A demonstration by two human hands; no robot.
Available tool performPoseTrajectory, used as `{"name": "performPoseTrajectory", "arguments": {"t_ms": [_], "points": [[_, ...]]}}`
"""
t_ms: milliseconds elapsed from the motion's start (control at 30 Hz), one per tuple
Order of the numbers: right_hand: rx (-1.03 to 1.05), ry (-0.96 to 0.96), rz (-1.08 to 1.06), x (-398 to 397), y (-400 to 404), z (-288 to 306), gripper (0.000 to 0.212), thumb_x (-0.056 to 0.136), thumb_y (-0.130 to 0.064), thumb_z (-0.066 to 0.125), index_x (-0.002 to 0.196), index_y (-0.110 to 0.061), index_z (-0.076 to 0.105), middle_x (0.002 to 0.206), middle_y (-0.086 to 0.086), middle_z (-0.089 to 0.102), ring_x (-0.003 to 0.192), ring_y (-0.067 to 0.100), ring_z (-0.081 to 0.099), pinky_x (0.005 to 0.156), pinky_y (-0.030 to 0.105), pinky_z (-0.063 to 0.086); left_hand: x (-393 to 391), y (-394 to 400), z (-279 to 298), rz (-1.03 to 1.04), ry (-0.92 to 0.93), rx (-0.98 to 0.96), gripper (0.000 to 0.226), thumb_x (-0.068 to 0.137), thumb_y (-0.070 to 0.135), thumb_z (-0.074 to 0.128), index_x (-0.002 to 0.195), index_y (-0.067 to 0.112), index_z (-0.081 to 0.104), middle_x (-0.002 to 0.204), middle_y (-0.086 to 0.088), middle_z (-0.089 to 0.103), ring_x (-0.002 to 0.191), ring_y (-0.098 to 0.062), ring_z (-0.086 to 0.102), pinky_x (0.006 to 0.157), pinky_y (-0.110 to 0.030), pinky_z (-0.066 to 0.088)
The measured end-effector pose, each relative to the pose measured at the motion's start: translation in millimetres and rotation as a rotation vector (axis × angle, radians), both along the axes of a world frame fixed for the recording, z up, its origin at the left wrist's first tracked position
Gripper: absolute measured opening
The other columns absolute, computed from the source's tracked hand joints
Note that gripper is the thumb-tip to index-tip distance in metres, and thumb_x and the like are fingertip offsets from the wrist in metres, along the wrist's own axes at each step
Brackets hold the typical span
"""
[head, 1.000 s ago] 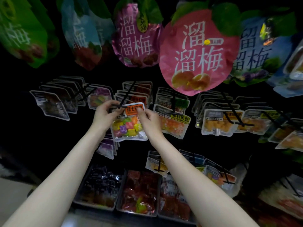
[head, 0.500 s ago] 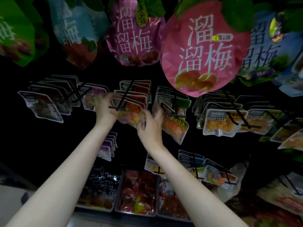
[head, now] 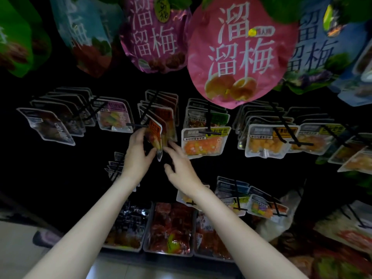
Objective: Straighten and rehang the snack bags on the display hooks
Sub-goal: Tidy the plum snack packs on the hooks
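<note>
Half a second before, both hands had been up at the hook with the snack bag blurred between them; now the left hand [head: 136, 156] alone held the snack bag [head: 156, 135], its grip closed round the packet's lower left side with the thumb reaching toward the bottom corner. The bag had turned edge-on to the camera, its orange label facing right, and it sat just in front of the stack of like packets [head: 163, 117] hanging on the black display hook [head: 150, 106]; whether its hole was on the hook could not be told. The right hand [head: 181, 170] had dropped lower and come away from the packet, its grip open, fingers spread and relaxed, fingertips just beside the bag's lower edge. To the right, the orange-and-green packet [head: 204, 142] hung flat on its own hook. Above, the big pink plum bag [head: 240, 51] filled more of the view than before. Trays of red packets [head: 171, 228] lay below the forearms.
</note>
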State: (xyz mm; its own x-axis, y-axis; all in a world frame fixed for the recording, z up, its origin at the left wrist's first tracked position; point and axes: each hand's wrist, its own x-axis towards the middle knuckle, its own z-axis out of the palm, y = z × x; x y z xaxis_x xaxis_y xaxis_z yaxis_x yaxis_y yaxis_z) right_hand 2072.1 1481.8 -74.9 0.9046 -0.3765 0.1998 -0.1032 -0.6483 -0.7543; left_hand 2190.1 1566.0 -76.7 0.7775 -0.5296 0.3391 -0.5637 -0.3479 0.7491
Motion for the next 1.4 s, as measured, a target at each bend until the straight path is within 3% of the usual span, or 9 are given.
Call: {"name": "performPoseTrajectory", "arguments": {"t_ms": [133,233,333,467,567,733,1000,1233,1400], "points": [[-0.047,-0.174,-0.166,-44,-12,-2,0.028,0.093,-0.003,0.045,0.114,-0.010,0.062,0.112,0.002,0.063,0.098,0.012,0.062,0.088,0.025,0.048,-32,-11,1,0.035,-0.183,0.041,0.068,0.091,0.009,0.053,0.147,0.027,0.020,0.153,-0.017,0.012,0.141,-0.032,0.014,0.110,-0.042,0.028],[-0.049,-0.297,-0.285,-73,-26,5,0.022,0.091,-0.006,0.046,0.098,-0.009,0.066,0.088,-0.001,0.068,0.072,0.008,0.063,0.069,0.024,0.051,-30,-23,2,0.025,-0.265,0.178,0.066,0.089,0.010,0.054,0.147,0.022,0.024,0.157,-0.010,0.003,0.144,-0.029,0.004,0.113,-0.045,0.020],[-0.098,-0.402,-0.476,-84,-49,19,0.024,0.091,-0.010,0.048,0.112,-0.008,0.061,0.104,0.003,0.064,0.094,0.013,0.062,0.079,0.019,0.046,-21,-31,11,0.043,-0.198,0.278,0.066,0.090,0.013,0.053,0.148,0.017,0.020,0.157,-0.008,0.002,0.144,-0.028,0.003,0.115,-0.045,0.017],[-0.082,-0.132,-0.429,-72,-80,42,0.057,0.091,-0.024,0.059,0.140,-0.011,0.033,0.136,0.002,0.042,0.127,0.014,0.038,0.101,0.019,0.032,-42,-27,15,0.008,-0.136,0.127,0.056,0.093,0.010,0.048,0.145,0.012,0.027,0.154,-0.010,0.017,0.142,-0.026,0.014,0.112,-0.034,0.019],[0.060,-0.059,-0.316,-64,-80,46,0.046,0.089,-0.020,0.062,0.132,-0.010,0.047,0.119,-0.003,0.054,0.112,0.007,0.049,0.082,0.008,0.033,-66,-22,12,-0.001,-0.228,-0.023,0.051,0.091,0.005,0.048,0.140,0.009,0.035,0.147,-0.009,0.031,0.137,-0.020,0.024,0.108,-0.021,0.017],[0.178,-0.166,-0.409,-67,-71,26,0.025,0.093,-0.011,0.054,0.115,-0.008,0.063,0.112,0.008,0.067,0.099,0.020,0.063,0.088,0.041,0.053,-85,-23,25,-0.130,-0.383,-0.030,0.059,0.089,0.004,0.053,0.143,0.013,0.032,0.146,-0.009,0.031,0.135,-0.022,0.028,0.108,-0.029,0.024],[0.154,-0.308,-0.654,-135,-90,30,0.014,0.091,-0.007,0.055,0.099,-0.017,0.062,0.094,-0.004,0.065,0.093,0.010,0.061,0.084,0.027,0.050,-125,-44,27,-0.248,-0.464,-0.109,0.039,0.086,0.007,0.044,0.125,0.006,0.047,0.124,-0.014,0.045,0.120,-0.022,0.039,0.100,-0.036,0.039],[0.300,-0.155,-0.866,-181,-157,28,0.073,0.085,-0.026,0.067,0.145,-0.013,0.027,0.145,0.008,0.038,0.133,0.025,0.037,0.105,0.036,0.036,-158,-88,29,-0.378,-0.475,-0.043,0.043,0.087,0.004,0.047,0.130,0.007,0.045,0.131,-0.011,0.044,0.124,-0.022,0.038,0.104,-0.035,0.035],[0.377,-0.228,-0.793,-169,-173,39,0.054,0.084,-0.027,0.068,0.130,-0.012,0.043,0.119,0.008,0.057,0.113,0.026,0.054,0.087,0.032,0.044,-167,-109,26,-0.371,-0.268,0.029,0.051,0.090,0.004,0.048,0.139,0.012,0.035,0.142,-0.006,0.035,0.132,-0.019,0.030,0.107,-0.026,0.024]]}}
